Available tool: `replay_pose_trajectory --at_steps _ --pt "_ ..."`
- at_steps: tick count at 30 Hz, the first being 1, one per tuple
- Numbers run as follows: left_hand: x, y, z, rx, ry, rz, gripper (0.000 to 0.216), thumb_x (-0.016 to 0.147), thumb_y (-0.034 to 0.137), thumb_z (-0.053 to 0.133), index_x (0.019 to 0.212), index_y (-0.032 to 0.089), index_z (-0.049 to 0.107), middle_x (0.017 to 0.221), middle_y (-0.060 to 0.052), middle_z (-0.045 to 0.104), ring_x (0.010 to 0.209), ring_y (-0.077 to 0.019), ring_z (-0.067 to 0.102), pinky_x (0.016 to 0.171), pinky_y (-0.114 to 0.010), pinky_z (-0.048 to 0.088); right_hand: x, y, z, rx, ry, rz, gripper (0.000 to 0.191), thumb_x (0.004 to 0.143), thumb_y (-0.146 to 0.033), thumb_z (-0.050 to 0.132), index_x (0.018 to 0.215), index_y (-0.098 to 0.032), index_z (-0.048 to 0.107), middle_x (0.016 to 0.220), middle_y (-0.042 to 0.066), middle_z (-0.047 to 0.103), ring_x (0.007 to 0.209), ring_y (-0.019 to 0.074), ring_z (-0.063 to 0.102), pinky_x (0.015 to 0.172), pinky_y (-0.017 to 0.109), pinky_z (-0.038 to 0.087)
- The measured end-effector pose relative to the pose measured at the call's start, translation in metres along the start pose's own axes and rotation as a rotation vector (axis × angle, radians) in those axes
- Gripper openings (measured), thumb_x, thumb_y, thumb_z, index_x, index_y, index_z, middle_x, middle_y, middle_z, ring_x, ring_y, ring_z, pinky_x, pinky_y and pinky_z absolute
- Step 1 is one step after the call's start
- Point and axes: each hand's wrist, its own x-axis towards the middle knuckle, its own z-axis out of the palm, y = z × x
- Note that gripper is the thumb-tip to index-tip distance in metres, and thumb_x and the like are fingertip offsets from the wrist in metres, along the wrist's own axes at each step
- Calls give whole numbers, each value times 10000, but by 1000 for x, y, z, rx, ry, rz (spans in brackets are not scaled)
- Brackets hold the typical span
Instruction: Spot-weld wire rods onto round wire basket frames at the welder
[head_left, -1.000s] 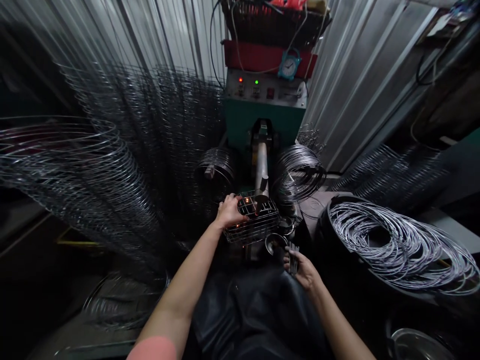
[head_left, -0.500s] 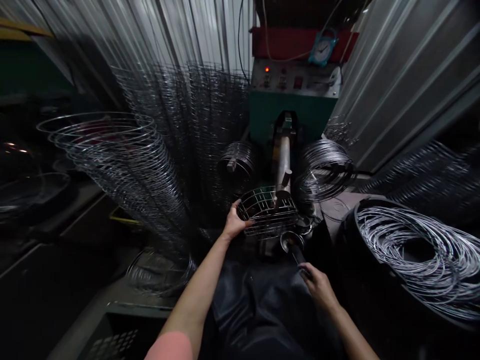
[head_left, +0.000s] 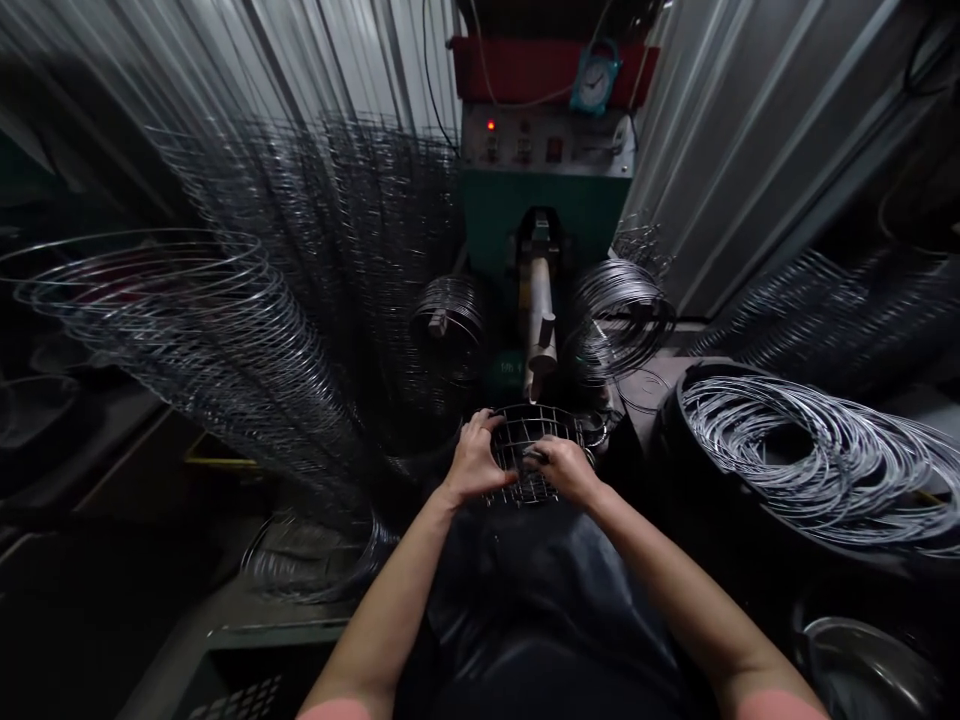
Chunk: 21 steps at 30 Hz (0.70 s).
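Observation:
A round wire basket [head_left: 525, 425] of welded metal mesh is held just below the front end of the machine's metal arm [head_left: 541, 345]. My left hand [head_left: 474, 460] grips its left side, thumb along the near edge and fingers over the rim. My right hand [head_left: 568, 468] is closed at the basket's near side, its fingers around a dark-handled tool [head_left: 535, 455]. Only a short dark piece of that tool shows; its round metal head cannot be made out against the mesh. A black apron [head_left: 540, 600] covers my lap.
The green machine [head_left: 540, 200] has a lit red lamp and a blue clock [head_left: 596, 80]. Wire coils [head_left: 619, 315] flank its arm. Tall stacks of wire rings [head_left: 247, 340] stand left. At right is a tub of wire rings [head_left: 780, 440]; a crate [head_left: 270, 635] sits lower left.
My right hand has moved up and left with the tool, from beside the basket to its near side. The basket has come down, off the end of the machine's arm. The view has shifted.

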Motion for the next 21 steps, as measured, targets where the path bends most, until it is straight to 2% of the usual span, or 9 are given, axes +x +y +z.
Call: replay_pose_trajectory --at_steps 3,6,8,11,15,21 --pt "6 2 1 -2 -10 14 853 468 301 792 1228 150 436 1369 -173 382 1305 -336 328 1073 -482 299 -12 13 -1 24 -28 -139 196 840 -245 586 1004 -200 684 953 65 676 869 167 635 775 256 477" --pt "10 3 4 -15 -28 14 848 469 313 789 1225 148 442 1361 -170 389 1298 -334 341 1071 -473 308 -18 24 -4 -19 -51 -196 372 776 -204 647 1147 -207 620 1067 80 641 941 188 621 802 278 481" --pt "13 4 7 -27 -36 5 839 466 299 783 1222 158 446 1360 -158 392 1297 -335 343 1067 -474 317 -18 28 -5 -21 -47 -189 408 735 -123 650 1131 -217 625 1046 68 645 930 181 624 797 272 482" --pt "15 2 11 -64 -37 8 829 468 277 772 1225 180 449 1365 -137 386 1294 -331 349 1065 -475 326 -17 30 -3 5 -22 -191 348 719 -58 622 1024 -221 658 950 42 659 872 158 632 758 243 479" --pt "20 -3 13 -89 -46 18 841 464 276 779 1229 164 449 1368 -151 377 1299 -333 342 1074 -476 316 -14 28 -3 -27 1 -179 311 713 -37 613 960 -219 666 910 32 663 819 151 637 701 220 471" --pt "36 -10 10 -123 -12 21 796 480 256 767 1210 165 463 1358 -151 401 1288 -323 369 1063 -466 334 3 26 -9 -73 20 -176 272 739 -66 609 960 -211 672 938 43 664 849 158 630 735 228 461"
